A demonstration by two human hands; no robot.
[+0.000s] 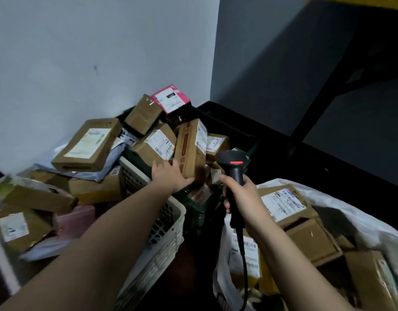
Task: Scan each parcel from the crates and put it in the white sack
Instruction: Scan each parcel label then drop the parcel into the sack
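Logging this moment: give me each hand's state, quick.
Left hand: gripping the upright brown parcel.
Right hand: gripping the barcode scanner.

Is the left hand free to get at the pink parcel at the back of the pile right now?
Probably not yet: the left hand already grips the upright brown box, and the pink parcel sits behind it atop the heap, near the wall.

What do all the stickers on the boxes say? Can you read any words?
No words can be read.
Pink parcel label: blurred.
Tall box in the left hand: label too small.
Top box in the white sack: print blurred.
Scanner: no words visible.
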